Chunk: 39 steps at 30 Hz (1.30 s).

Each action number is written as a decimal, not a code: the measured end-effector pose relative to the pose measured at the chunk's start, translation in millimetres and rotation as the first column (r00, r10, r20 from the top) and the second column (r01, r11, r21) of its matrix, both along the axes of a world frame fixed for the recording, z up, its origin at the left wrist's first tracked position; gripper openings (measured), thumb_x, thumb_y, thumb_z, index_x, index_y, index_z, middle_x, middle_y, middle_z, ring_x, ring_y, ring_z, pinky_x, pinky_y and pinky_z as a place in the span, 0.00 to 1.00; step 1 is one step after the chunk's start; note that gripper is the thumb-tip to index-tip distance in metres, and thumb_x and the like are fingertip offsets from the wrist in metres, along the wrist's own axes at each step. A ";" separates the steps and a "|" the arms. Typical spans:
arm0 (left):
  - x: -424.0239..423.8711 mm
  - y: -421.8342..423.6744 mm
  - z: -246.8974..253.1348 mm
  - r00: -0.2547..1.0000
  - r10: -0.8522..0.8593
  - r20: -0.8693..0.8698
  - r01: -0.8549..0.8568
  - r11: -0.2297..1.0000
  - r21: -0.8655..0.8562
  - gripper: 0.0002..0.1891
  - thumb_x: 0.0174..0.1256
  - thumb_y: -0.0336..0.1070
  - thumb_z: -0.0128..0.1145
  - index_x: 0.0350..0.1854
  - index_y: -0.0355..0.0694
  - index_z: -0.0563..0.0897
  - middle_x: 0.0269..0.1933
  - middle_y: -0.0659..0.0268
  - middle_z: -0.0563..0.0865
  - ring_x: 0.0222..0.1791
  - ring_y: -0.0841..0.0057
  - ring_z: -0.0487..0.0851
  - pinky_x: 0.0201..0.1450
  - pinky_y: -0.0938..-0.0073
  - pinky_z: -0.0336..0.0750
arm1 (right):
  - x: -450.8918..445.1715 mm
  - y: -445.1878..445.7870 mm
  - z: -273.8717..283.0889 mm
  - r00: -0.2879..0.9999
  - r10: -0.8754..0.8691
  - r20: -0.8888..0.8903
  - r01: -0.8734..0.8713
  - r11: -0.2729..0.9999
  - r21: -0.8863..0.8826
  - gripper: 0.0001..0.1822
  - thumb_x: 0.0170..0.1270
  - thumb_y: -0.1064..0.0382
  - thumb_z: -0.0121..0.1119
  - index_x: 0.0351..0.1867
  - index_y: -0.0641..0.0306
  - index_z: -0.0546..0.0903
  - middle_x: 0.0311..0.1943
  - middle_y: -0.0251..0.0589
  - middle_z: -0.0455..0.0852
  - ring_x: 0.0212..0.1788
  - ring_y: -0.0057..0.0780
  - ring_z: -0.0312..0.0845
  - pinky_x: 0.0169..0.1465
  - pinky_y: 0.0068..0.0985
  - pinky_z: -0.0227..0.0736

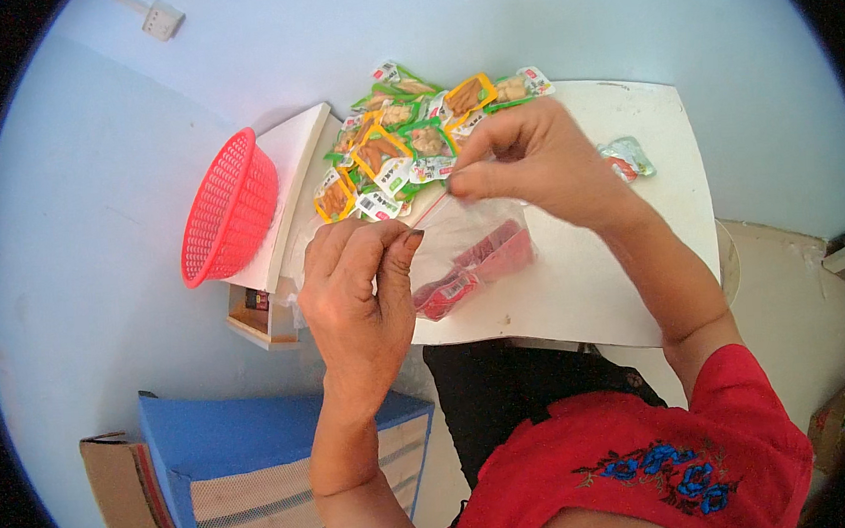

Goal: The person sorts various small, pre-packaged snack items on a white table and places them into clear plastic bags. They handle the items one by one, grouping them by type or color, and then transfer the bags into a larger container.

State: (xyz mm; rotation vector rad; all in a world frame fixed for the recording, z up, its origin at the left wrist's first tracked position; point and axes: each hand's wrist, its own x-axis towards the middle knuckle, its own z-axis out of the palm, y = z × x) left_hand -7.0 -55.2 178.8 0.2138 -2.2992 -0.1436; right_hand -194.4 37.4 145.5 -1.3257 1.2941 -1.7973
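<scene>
A clear zip-seal plastic bag (pixel 439 241) with a red strip along its mouth hangs between my hands over the white table (pixel 595 283). Thumb and fingers of my left hand (pixel 358 274) pinch one end of that mouth. At its other end, higher and farther right, my right hand (pixel 532 165) grips the edge between thumb and forefinger. Several red packets (pixel 459 283) lie in the lower part of the bag. Just beyond my hands is a heap of vacuum-sealed snack packets (pixel 388 151) with yellow and green borders, bearing writing. My fingertips partly hide the bag's edge.
A red plastic basket (pixel 230 209) tilts on a raised white shelf (pixel 297 192) at the left. One silvery packet (pixel 628 158) lies right of my right wrist. Below left stand a blue fabric cabinet (pixel 281 433) with mesh front and a cardboard piece (pixel 130 494). Walls border the table.
</scene>
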 end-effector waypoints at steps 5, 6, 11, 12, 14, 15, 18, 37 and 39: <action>13.1 8.9 5.6 0.996 0.050 0.079 -0.050 0.999 -0.005 0.05 0.54 0.25 0.67 0.30 0.34 0.83 0.31 0.58 0.84 0.34 0.68 0.82 0.40 0.72 0.75 | -7.2 13.0 -4.6 0.996 -0.070 -0.063 0.068 0.997 -0.036 0.07 0.55 0.65 0.71 0.27 0.67 0.87 0.20 0.30 0.83 0.24 0.11 0.72 0.27 0.14 0.64; 13.6 11.0 4.7 0.996 0.042 0.081 -0.043 0.999 0.009 0.05 0.53 0.25 0.67 0.30 0.35 0.82 0.31 0.58 0.84 0.34 0.67 0.82 0.40 0.71 0.75 | -6.5 15.4 -6.3 0.997 -0.063 -0.051 0.061 0.998 -0.030 0.07 0.56 0.65 0.71 0.27 0.67 0.87 0.21 0.30 0.84 0.25 0.11 0.74 0.28 0.14 0.66; 18.8 15.6 -1.8 0.999 -0.024 0.032 0.024 1.000 -0.001 0.06 0.52 0.27 0.68 0.30 0.36 0.82 0.27 0.61 0.79 0.33 0.63 0.79 0.41 0.65 0.71 | -0.2 19.9 -20.5 1.000 0.007 0.000 -0.007 0.996 -0.092 0.13 0.51 0.67 0.72 0.39 0.67 0.86 0.35 0.37 0.86 0.39 0.21 0.81 0.42 0.21 0.76; 21.1 17.0 -2.0 0.999 -0.031 0.037 0.031 0.999 0.008 0.06 0.52 0.27 0.68 0.30 0.36 0.82 0.27 0.61 0.79 0.32 0.63 0.79 0.41 0.65 0.72 | 4.0 21.6 -25.5 0.996 0.034 -0.077 -0.042 0.993 -0.111 0.17 0.49 0.68 0.72 0.43 0.67 0.85 0.42 0.40 0.85 0.44 0.24 0.81 0.47 0.24 0.76; 23.4 19.4 -2.3 0.998 -0.055 0.041 0.054 0.998 0.026 0.07 0.52 0.27 0.68 0.30 0.36 0.81 0.27 0.61 0.79 0.32 0.63 0.79 0.42 0.64 0.72 | 8.8 26.3 -41.8 0.935 0.111 -0.336 -0.117 0.993 0.001 0.29 0.48 0.67 0.74 0.55 0.66 0.80 0.56 0.42 0.81 0.55 0.31 0.78 0.55 0.29 0.75; 23.6 20.9 -2.0 0.996 -0.077 0.037 0.076 0.997 0.034 0.07 0.52 0.27 0.68 0.30 0.36 0.81 0.27 0.61 0.79 0.32 0.63 0.79 0.42 0.64 0.73 | 14.0 28.4 -55.5 0.940 0.155 -0.303 -0.138 0.988 0.076 0.27 0.48 0.66 0.74 0.52 0.66 0.81 0.52 0.42 0.83 0.52 0.32 0.80 0.53 0.29 0.76; 24.3 19.3 -0.4 0.993 -0.096 0.067 0.096 0.995 0.001 0.05 0.53 0.27 0.66 0.29 0.36 0.82 0.26 0.61 0.79 0.31 0.61 0.79 0.42 0.65 0.74 | 31.5 36.0 -85.5 0.946 0.236 -0.223 -0.182 0.954 0.237 0.22 0.48 0.65 0.74 0.48 0.65 0.83 0.42 0.44 0.88 0.44 0.35 0.84 0.51 0.30 0.77; -0.5 -54.7 -152.9 0.830 -0.494 0.258 -0.180 0.200 0.963 0.08 0.63 0.34 0.64 0.36 0.32 0.87 0.31 0.70 0.86 0.31 0.85 0.78 0.35 0.82 0.72 | 40.3 50.3 -116.2 0.815 -0.252 -0.521 0.269 0.962 -0.046 0.29 0.47 0.70 0.72 0.54 0.63 0.77 0.58 0.49 0.78 0.64 0.52 0.71 0.65 0.39 0.69; 1.1 -55.9 -156.2 0.843 -0.470 0.262 -0.176 0.220 0.960 0.08 0.63 0.34 0.64 0.35 0.32 0.87 0.30 0.70 0.85 0.31 0.85 0.78 0.35 0.82 0.72 | 26.2 47.1 -137.2 0.754 -0.061 -0.653 0.079 0.997 -0.002 0.25 0.48 0.71 0.70 0.52 0.62 0.79 0.56 0.46 0.81 0.64 0.53 0.71 0.66 0.40 0.68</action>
